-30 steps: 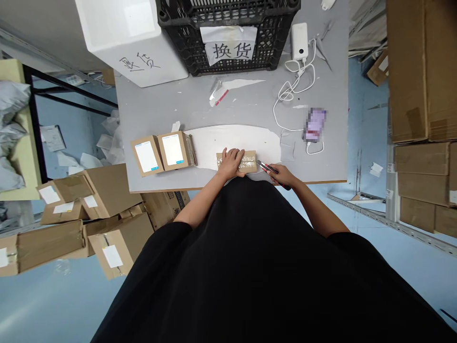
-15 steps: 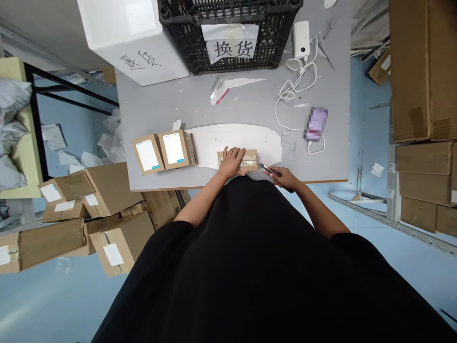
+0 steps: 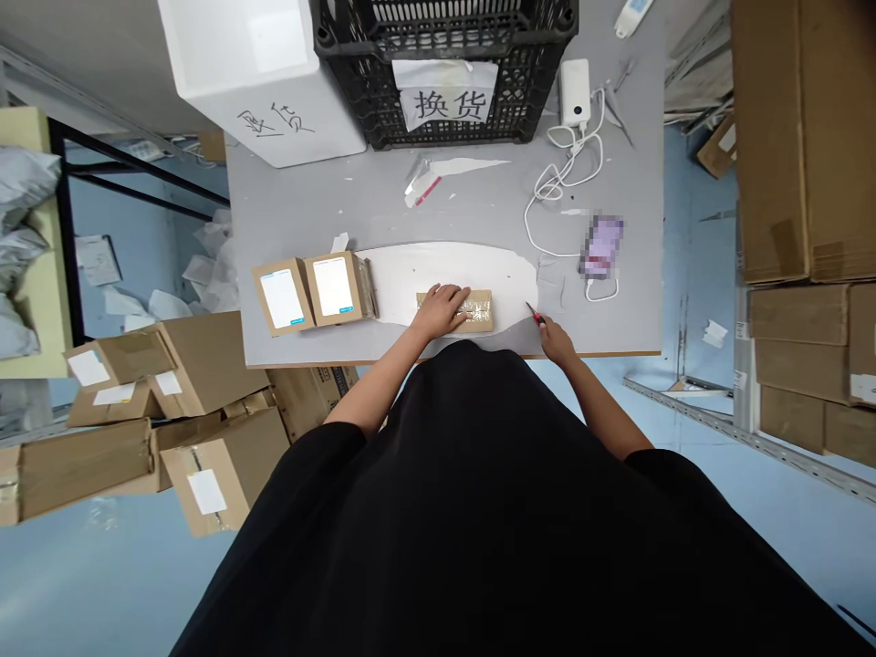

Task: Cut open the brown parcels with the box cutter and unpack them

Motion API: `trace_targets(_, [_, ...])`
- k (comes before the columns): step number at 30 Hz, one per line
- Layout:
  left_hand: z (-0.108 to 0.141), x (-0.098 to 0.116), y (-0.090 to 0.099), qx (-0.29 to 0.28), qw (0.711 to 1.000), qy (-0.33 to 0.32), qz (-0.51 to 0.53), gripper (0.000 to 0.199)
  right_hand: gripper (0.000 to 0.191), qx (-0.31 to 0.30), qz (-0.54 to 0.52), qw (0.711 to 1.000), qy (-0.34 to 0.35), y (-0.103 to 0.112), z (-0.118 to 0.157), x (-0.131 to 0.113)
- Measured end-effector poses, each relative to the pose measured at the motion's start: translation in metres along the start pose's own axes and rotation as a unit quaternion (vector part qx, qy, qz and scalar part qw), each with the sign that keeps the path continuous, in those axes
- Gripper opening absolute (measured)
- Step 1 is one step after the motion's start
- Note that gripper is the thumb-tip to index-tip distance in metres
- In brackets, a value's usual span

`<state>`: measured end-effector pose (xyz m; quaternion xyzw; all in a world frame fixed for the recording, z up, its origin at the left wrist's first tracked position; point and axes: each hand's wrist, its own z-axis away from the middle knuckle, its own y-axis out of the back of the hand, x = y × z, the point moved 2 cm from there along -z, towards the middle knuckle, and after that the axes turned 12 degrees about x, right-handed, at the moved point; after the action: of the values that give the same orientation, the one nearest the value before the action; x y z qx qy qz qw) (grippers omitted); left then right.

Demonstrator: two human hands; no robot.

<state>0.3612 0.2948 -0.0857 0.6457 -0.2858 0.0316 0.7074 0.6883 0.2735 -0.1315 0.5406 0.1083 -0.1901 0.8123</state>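
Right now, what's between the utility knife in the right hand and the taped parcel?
Only a white patch on the grey table, in the head view. The utility knife in the right hand is not touching the taped parcel under the left hand.

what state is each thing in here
taped cardboard parcel, lying flat, wrapped in clear tape
utility knife, blade out
left hand, open, flat on parcel
right hand, closed on knife
labelled cardboard boxes, closed, side by side
power bank, cable plugged in
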Motion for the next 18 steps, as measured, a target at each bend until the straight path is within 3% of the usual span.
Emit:
trace_targets(3, [-0.001, -0.004, 0.008, -0.010, 1.000, -0.017, 0.003, 0.056, 0.053, 0.065, 0.087, 0.992, 0.065, -0.018, -0.013, -0.011])
trace_targets(6, [-0.001, -0.004, 0.014, -0.024, 0.999, -0.028, -0.034, 0.052, 0.051, 0.080, 0.138, 0.982, 0.099, -0.033, -0.020, -0.021])
trace_targets(9, [-0.004, -0.001, 0.017, -0.045, 0.994, -0.048, -0.085, 0.050, 0.047, 0.094, 0.140, 0.980, 0.101, -0.040, -0.022, -0.026])
trace_targets(12, [-0.010, 0.000, 0.019, -0.076, 0.988, -0.064, -0.115, 0.048, 0.046, 0.162, 0.088, 0.975, 0.126, -0.037, -0.018, -0.038])
trace_targets(15, [-0.016, 0.004, 0.019, -0.115, 0.980, -0.091, -0.134, 0.047, 0.043, 0.227, -0.003, 0.944, 0.238, -0.030, -0.004, -0.065])
trace_targets(18, [-0.022, 0.014, 0.016, -0.125, 0.975, -0.105, -0.150, 0.045, 0.039, 0.165, -0.029, 0.893, 0.417, -0.029, 0.012, -0.096])
